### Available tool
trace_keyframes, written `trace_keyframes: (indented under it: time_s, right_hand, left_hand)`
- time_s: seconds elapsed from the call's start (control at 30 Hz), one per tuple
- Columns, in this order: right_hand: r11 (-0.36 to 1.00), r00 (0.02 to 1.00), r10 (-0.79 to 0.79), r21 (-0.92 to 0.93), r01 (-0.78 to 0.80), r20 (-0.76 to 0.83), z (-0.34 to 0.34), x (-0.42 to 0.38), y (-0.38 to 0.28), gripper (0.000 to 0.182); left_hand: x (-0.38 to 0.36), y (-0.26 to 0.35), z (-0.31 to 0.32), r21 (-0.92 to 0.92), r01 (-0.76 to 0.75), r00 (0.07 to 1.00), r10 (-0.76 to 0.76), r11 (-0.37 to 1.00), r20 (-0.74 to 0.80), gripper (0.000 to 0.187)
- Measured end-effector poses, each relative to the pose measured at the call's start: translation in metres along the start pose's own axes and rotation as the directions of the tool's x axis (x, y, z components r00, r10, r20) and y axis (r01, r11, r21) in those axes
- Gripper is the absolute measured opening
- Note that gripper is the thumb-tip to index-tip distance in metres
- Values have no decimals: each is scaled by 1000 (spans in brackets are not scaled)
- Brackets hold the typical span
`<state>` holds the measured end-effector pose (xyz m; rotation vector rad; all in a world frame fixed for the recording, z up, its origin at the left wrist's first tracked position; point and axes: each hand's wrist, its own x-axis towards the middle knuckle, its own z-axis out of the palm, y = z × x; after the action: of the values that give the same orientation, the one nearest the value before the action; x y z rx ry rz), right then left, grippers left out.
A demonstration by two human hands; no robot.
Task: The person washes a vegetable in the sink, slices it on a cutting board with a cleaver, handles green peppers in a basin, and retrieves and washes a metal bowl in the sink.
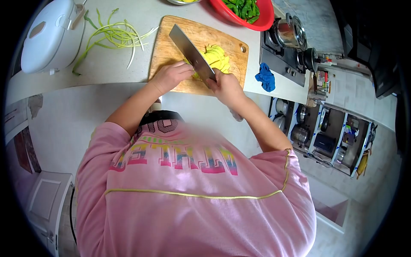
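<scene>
My right hand (228, 89) grips the handle of a cleaver (188, 48), its broad blade slanting up and left over the wooden cutting board (167, 34). To the left of the blade, my left hand (175, 75) rests on the board with fingers curled, their tips close to the steel. Bits of yellow food show at those fingertips, held down there; what else lies under them is hidden. Just right of the blade lies a heap of yellow slices (217, 57), partly covered by the cleaver.
Long green stalks (113, 36) lie loose left of the board, beside a white rice cooker (49, 38). A red bowl of green peppers (244, 13) stands behind it. At the right are a crumpled blue cloth (266, 78) and a stove with a metal pot (289, 33).
</scene>
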<state>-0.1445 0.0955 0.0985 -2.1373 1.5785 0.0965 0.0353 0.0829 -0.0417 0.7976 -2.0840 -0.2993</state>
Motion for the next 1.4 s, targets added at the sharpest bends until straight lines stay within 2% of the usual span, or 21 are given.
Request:
trace_keyframes:
  time_s: [0.1,0.23,0.33,0.47,0.6,0.73,0.93,1.13,1.27,1.3,1.4]
  right_hand:
    - [1000,1000,-9,1,9,17,1,3,0,16]
    - [991,990,-131,34,133,-47,27,29,15,19]
    - [992,991,-114,-55,110,-75,44,43,5,18]
    - [994,990,-91,47,96,-110,39,34,17,19]
    - [996,994,-8,86,18,-105,5,10,-1,19]
    - [1000,1000,-10,30,10,-3,-4,1,3,18]
    - [999,999,-35,-20,36,28,5,4,7,17]
    - [996,995,-93,-19,93,-27,33,32,8,17]
    - [990,977,-141,-1,143,-159,49,40,16,18]
    - [998,996,-41,46,44,-75,38,36,13,19]
    - [990,989,-22,132,41,-146,27,20,8,19]
  left_hand:
    - [0,-1,0,-8,-8,1000,8,1000,-4,18]
    - [-1,-2,2,-25,4,1000,-4,1000,3,17]
    - [0,-6,2,-14,-6,1000,6,1000,-2,18]
    - [3,-5,-1,-30,-13,1000,13,999,-6,20]
    - [1,-3,-3,-8,7,1000,-7,1000,8,18]
    - [1,1,-1,-34,32,999,-32,999,3,16]
    - [1,-1,-1,-43,16,999,-18,999,-27,14]
    - [-1,-4,5,-34,15,999,-16,999,-38,15]
    - [-3,-2,2,-62,22,999,-24,998,-25,15]
    - [-2,1,1,-66,23,999,-25,998,-23,15]
    - [1,-5,2,-59,19,999,-21,998,-37,15]
